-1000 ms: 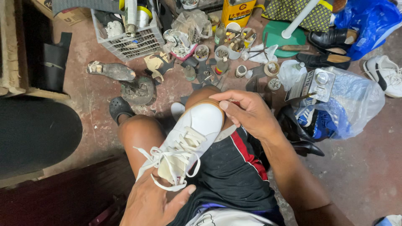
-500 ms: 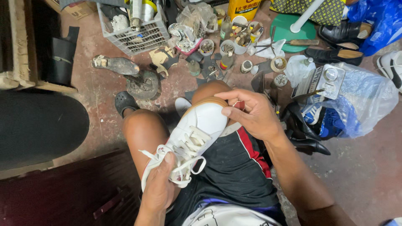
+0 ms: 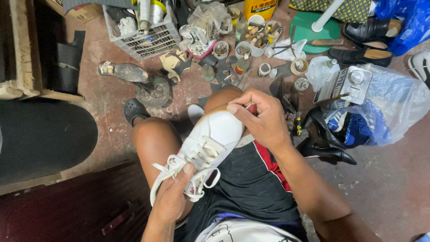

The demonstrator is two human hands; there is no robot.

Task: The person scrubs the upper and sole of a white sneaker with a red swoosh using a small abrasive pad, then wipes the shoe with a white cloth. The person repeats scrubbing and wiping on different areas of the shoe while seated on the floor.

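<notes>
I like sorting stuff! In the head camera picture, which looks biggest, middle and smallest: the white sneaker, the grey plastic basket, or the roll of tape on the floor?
1. White sneaker, though it sits closest to the camera, so that helps it.
2. Grey plastic basket, partly cut off at the top.
3. Roll of tape, clearly smallest.

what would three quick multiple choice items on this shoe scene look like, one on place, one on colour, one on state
1. Where does the sneaker rest?
A on the person's lap
B in the grey basket
C on the floor

2. What colour is the sneaker's upper?
A black
B white
C blue

3. How are its laces?
A removed
B threaded, ends hanging loose
C wrapped round the sole

Answers: 1 A, it lies across the thighs, the left hand at the heel end and the right hand at the toe. 2 B, the leather is white. 3 B, loops dangle by the left hand.
</notes>
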